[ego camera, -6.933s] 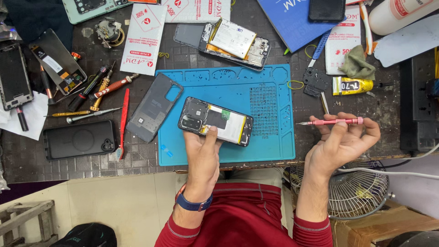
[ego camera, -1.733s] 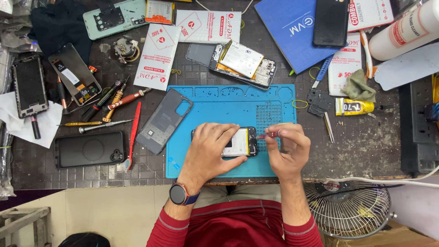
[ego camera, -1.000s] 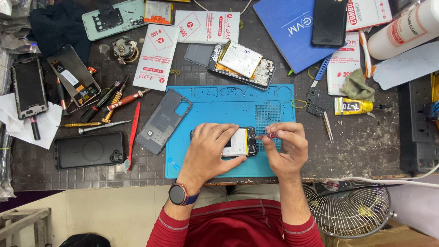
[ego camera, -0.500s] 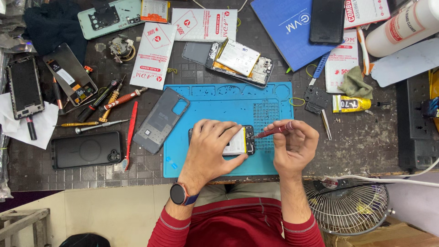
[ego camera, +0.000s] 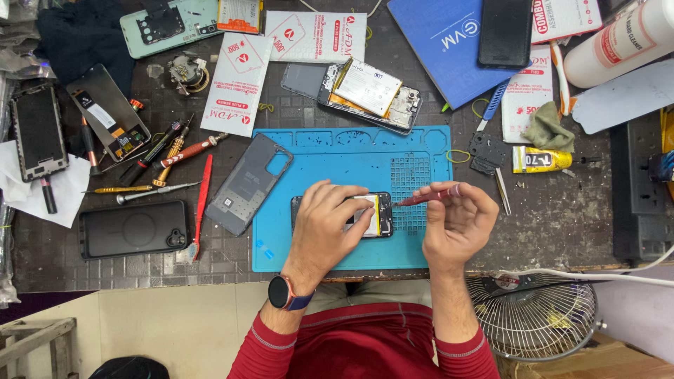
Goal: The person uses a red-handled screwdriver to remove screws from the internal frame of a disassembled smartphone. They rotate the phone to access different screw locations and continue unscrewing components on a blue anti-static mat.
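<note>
An opened phone (ego camera: 375, 215) with its back off lies on the blue work mat (ego camera: 330, 165). My left hand (ego camera: 324, 226) rests flat on it and covers most of it, pinning it to the mat. My right hand (ego camera: 458, 223) grips a red-handled screwdriver (ego camera: 430, 197), held nearly level, its tip pointing left just above the phone's right end. A dark grey phone back cover (ego camera: 247, 184) lies tilted at the mat's left edge.
Another opened phone (ego camera: 365, 95) lies behind the mat. Screwdrivers and a red pry tool (ego camera: 203, 203) lie at left beside a black phone case (ego camera: 133, 229). A glue tube (ego camera: 542, 160), a blue notebook (ego camera: 449, 42) and a wire fan (ego camera: 537, 316) are at right.
My right hand has lifted the screwdriver from upright on the phone's right end to a nearly level pose, tip pointing left. My left hand stays on the phone.
</note>
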